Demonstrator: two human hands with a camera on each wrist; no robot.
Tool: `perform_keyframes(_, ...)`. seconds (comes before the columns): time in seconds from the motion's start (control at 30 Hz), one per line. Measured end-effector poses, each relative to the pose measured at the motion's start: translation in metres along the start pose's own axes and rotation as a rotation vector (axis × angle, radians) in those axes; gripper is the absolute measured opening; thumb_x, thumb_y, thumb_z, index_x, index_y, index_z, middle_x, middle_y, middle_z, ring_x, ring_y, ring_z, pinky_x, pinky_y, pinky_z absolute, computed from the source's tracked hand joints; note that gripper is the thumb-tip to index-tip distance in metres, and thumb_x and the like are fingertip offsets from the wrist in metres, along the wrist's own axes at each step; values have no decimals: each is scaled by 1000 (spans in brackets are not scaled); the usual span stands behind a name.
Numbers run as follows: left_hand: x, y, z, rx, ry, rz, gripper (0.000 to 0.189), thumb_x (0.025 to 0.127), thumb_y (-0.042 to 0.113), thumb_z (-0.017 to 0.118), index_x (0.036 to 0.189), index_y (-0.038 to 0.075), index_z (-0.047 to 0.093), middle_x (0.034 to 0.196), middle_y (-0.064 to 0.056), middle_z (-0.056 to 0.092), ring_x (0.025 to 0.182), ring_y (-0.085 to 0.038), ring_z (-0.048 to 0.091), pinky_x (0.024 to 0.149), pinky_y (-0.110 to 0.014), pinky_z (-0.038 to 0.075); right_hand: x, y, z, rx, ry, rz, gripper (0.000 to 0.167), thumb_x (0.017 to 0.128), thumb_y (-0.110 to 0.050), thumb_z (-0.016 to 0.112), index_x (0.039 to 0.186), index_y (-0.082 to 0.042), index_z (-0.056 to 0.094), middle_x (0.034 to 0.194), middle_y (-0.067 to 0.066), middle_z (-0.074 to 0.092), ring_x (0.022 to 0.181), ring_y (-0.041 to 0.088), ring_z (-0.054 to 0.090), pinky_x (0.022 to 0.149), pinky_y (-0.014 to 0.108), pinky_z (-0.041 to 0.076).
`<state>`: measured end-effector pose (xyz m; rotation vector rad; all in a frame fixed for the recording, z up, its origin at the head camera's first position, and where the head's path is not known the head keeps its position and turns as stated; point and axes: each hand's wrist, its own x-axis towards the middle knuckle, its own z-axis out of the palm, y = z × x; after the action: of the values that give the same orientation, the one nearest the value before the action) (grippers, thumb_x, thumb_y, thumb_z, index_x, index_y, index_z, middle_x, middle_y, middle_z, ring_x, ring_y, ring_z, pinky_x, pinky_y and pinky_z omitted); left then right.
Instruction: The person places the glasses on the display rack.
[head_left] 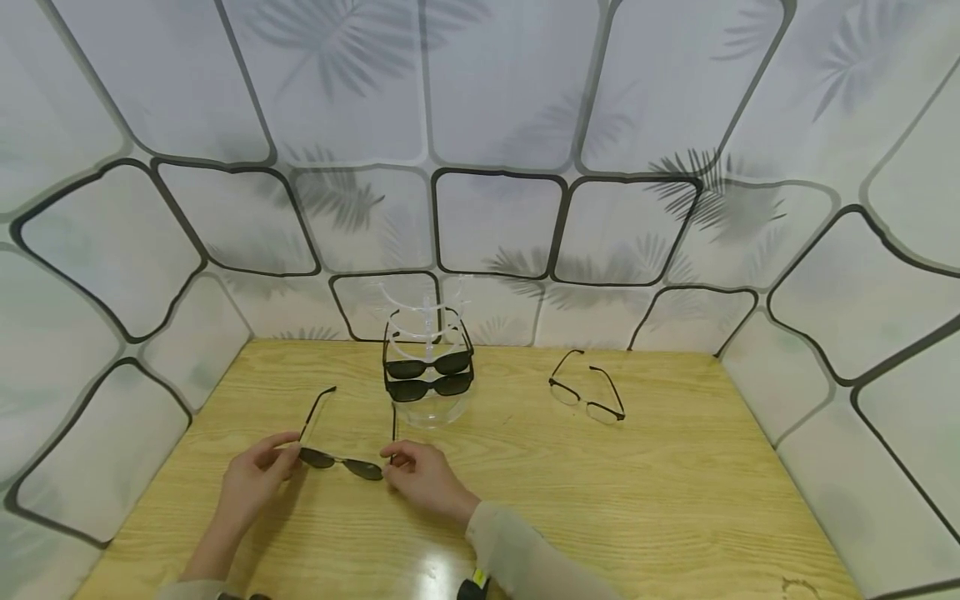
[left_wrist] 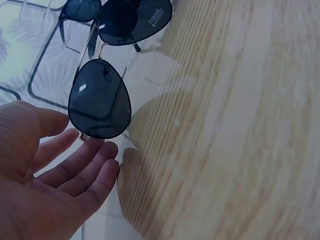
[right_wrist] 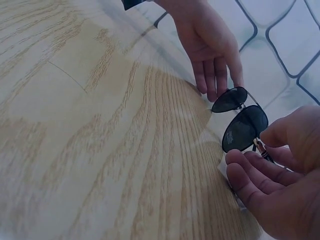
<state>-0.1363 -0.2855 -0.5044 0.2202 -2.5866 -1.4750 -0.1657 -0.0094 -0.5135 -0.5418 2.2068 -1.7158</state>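
Observation:
A pair of aviator sunglasses [head_left: 363,470] with dark lenses and a thin metal frame is held at both ends, its temples unfolded towards the back. At its left hinge, my left hand [head_left: 257,478] pinches the frame between thumb and fingers. My right hand [head_left: 429,478] grips the opposite hinge; in the right wrist view the thumb lies against the temple's root beside the dark lens [right_wrist: 245,128]. Small pale lettering shows on one lens [left_wrist: 135,22] in the left wrist view. Behind the hands, a clear display stand [head_left: 428,321] carries two black sunglasses [head_left: 429,387], one above the other.
Clear-lensed eyeglasses [head_left: 588,402] with dark brow bars lie unfolded on the wooden table [head_left: 660,492], right of the stand. Patterned cloth walls [head_left: 495,225] enclose the table at the back and sides. A dark and yellow object [head_left: 474,585] shows at the front edge.

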Motion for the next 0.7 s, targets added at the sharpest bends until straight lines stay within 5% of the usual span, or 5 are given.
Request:
perform_keyframes(0.33, -3, -3, -2, -9, 42, -31, 35, 106, 17, 65, 126, -10, 71, 106, -22, 79, 77, 7, 69, 68, -18, 60, 0, 0, 1, 23, 16, -8, 26, 99, -7, 70, 123, 2, 72, 97, 11, 75, 77, 12, 71, 69, 17, 54)
perform_keyframes(0.7, -8, -7, -5, -102, 71, 15, 31, 101, 11, 72, 122, -12, 72, 88, 16, 79, 75, 4, 73, 66, -15, 59, 2, -2, -1, -21, 34, 4, 27, 99, -11, 70, 124, -1, 74, 102, 6, 75, 82, 2, 65, 76, 19, 53)
